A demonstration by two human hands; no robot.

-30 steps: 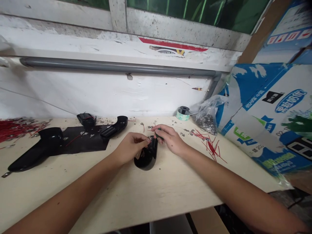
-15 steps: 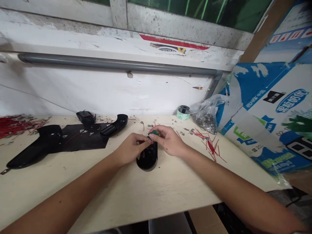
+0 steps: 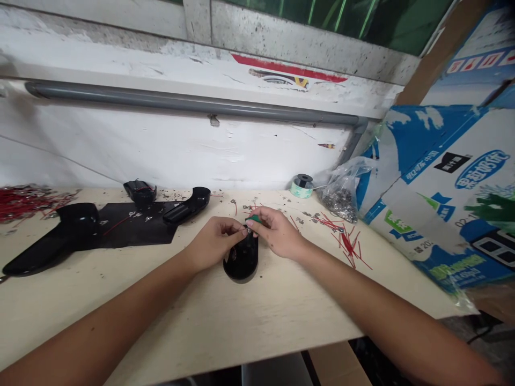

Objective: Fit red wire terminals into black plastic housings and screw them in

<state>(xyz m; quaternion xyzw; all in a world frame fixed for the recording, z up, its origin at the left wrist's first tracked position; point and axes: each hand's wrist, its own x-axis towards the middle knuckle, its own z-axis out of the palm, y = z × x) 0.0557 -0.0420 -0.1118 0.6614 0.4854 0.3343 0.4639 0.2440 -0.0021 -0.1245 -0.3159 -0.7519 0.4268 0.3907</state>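
A black plastic shell (image 3: 242,262) with a rounded near end lies on the table between my hands. My left hand (image 3: 215,241) is closed in a pinch over the shell's far left edge, at a small metal piece (image 3: 249,229). Across from it, my right hand (image 3: 277,231) pinches a small green piece (image 3: 253,219) between thumb and fingers, right above the far end of the shell. The fingertips of both hands nearly meet there. What kind of part the green piece is, I cannot make out. Fingers hide much of the shell's far end.
To the left, black curved housings (image 3: 52,238) lie around a dark mat (image 3: 137,230), near a heap of red wires (image 3: 24,203). Loose red wires (image 3: 350,244), a tape roll (image 3: 301,186) and a plastic bag of metal parts (image 3: 340,195) are at right, beside a blue-white carton (image 3: 442,187).
Both hands stay at the shell's far end, with only slight finger movement. The view has shifted a little, so the things at left appear slightly farther left.
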